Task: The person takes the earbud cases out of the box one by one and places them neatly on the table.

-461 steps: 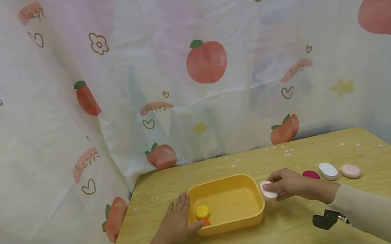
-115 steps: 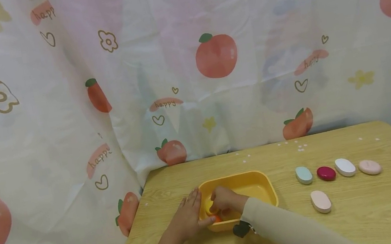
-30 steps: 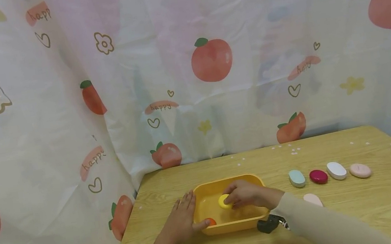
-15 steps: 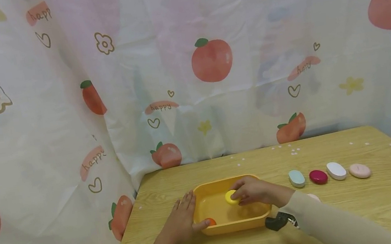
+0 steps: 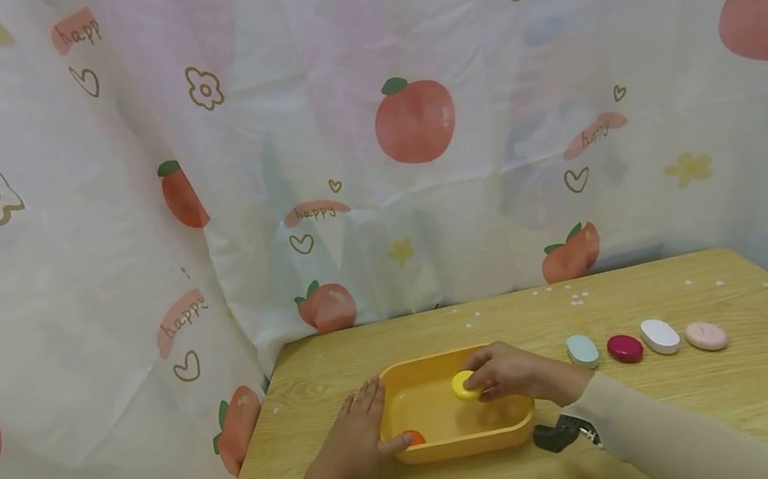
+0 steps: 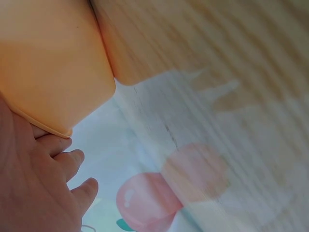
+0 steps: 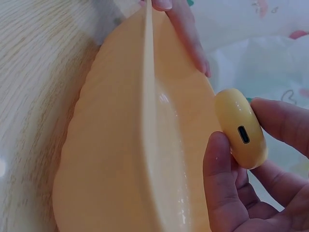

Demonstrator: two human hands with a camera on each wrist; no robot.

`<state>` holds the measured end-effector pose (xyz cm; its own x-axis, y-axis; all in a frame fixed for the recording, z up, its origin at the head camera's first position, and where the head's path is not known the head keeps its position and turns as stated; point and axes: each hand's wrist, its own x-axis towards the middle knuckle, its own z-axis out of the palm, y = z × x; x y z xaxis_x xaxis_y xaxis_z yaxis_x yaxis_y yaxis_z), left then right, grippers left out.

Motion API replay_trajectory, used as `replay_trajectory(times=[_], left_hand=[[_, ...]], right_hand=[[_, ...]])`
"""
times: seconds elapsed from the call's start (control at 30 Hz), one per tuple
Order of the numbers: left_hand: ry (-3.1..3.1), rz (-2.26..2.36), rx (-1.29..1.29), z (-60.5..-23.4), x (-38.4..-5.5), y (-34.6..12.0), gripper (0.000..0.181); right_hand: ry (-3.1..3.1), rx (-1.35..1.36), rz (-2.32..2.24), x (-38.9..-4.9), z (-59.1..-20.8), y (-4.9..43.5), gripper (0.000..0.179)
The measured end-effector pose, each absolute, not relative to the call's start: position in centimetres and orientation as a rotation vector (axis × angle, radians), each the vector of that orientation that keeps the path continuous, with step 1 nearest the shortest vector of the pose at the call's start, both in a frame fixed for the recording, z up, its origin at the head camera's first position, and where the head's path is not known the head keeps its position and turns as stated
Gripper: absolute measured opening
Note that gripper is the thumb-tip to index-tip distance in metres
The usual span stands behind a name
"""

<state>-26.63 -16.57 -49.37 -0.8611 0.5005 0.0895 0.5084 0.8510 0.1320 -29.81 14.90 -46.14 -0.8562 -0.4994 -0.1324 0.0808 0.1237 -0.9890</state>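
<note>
My right hand (image 5: 512,375) pinches a round, yellow puck-shaped case (image 7: 240,128) between thumb and fingers. A small dark charging port shows on the case's edge in the right wrist view. In the head view, the case overlaps the right half of the yellow plastic basin (image 5: 470,447). My left hand (image 5: 350,442) rests along the basin's left end, fingers straight at the rim and thumb reaching over the front corner. Beside that thumb, an orange round thing (image 5: 415,438) lies inside the basin, partly hidden by the thumb and front wall.
To the right of the basin, a mint oval (image 5: 583,351), a dark red oval (image 5: 625,348), a white oval (image 5: 660,336) and a pale pink oval (image 5: 706,336) lie in a row on the wooden table (image 5: 763,381). A patterned curtain (image 5: 474,242) hangs behind.
My right hand has carried the yellow case from the basin's left end toward its right side. Earlier it held a pale pink oval, later seen on the table, now hidden by the sleeve. Left hand stays.
</note>
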Motion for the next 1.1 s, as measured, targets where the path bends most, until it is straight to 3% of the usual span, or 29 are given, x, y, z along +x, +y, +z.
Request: replay_trajectory(times=[1.1], left_hand=[[-2.956,-0.271,-0.823,-49.5,-26.5,-16.5,0.102]], right_hand=[[2.036,-0.468,-1.722,-29.2,-44.5,19.2,0.036]])
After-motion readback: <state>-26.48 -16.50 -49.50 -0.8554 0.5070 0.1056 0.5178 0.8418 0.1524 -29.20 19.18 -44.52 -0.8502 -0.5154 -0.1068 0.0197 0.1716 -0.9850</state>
